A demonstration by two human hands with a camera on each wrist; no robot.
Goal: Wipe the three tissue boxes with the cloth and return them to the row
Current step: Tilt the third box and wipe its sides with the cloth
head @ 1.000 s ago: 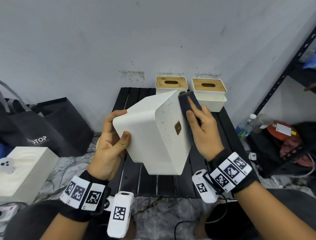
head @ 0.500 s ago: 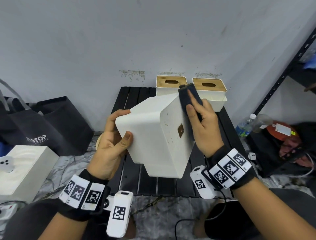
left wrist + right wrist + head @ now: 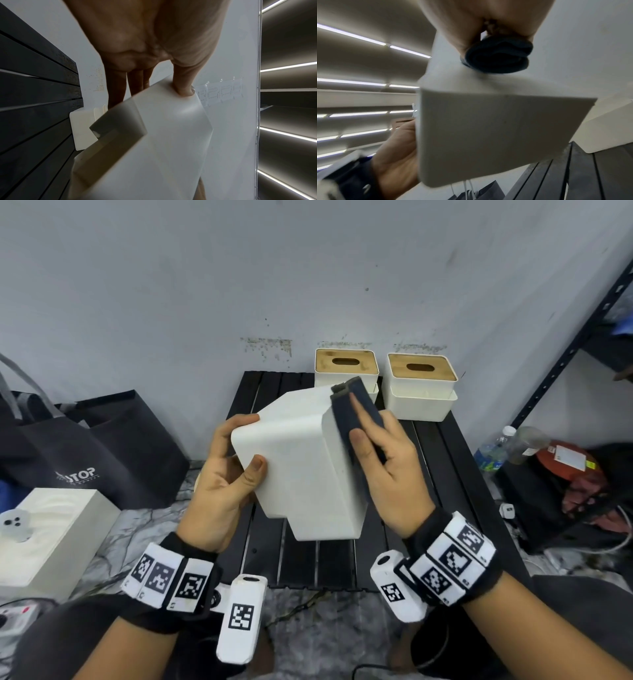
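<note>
**Tissue box held aloft, cloth pressed to its end face**

Left hand [image 3: 222,481] gripping a white tissue box [image 3: 294,460] by its left end, thumb on the near face, fingers curled over the far edge; seen the same from the left wrist view, thumb tip pressed on the box [image 3: 163,135]. Box tilted and lifted clear above the black slatted tabletop [image 3: 308,563], touching nothing but the two hands.

Right hand [image 3: 390,470] holding a folded dark blue cloth [image 3: 356,409] flat against the right end face of the box, thumb and fingers pinching the folds, cloth top reaching just past the upper corner. From the right wrist view, cloth [image 3: 498,56] bunched under the palm and touching the box [image 3: 496,128], with the left hand [image 3: 397,152] at the opposite end.

Two further tissue boxes at the back of the tabletop against the wall, upright, side by side, each with a wooden slotted lid: middle box [image 3: 346,369] partly hidden behind the held one, right box [image 3: 421,388] just beside it. Left place in the row vacant.

Off the tabletop: dark bag [image 3: 92,446] at the left, white carton [image 3: 51,535] in front of it, plastic bottle [image 3: 493,450] on the floor at the right beside a black metal shelf frame [image 3: 561,361].
</note>
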